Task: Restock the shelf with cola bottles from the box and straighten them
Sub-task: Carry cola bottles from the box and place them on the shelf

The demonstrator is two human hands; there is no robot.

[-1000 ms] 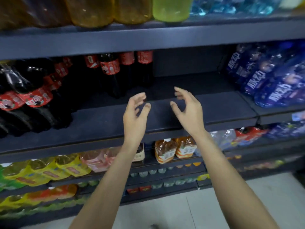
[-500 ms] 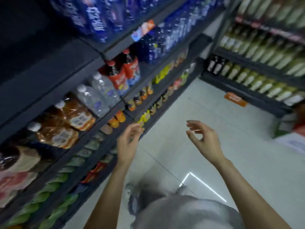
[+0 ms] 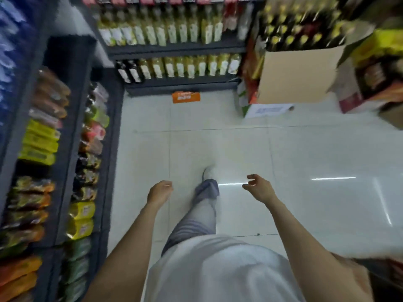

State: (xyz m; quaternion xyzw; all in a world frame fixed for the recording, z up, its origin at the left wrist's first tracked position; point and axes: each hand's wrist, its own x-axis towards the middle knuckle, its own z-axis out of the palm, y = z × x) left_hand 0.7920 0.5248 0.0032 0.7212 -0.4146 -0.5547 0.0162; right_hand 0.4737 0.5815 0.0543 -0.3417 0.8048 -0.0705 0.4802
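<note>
Box (image 3: 298, 77), brown cardboard, sits on the floor (image 3: 305, 153) ahead to the right by stacked goods. Left hand (image 3: 158, 192) and right hand (image 3: 258, 188) hang loosely curled, holding nothing, above the floor.

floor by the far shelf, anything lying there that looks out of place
Yes: an orange tag lies flat on the white floor in front of the far shelf's bottom row, where nothing else lies. It looks like a fallen shelf sign, though its print is too blurred to read. Both hands, left and right, are empty.
</note>
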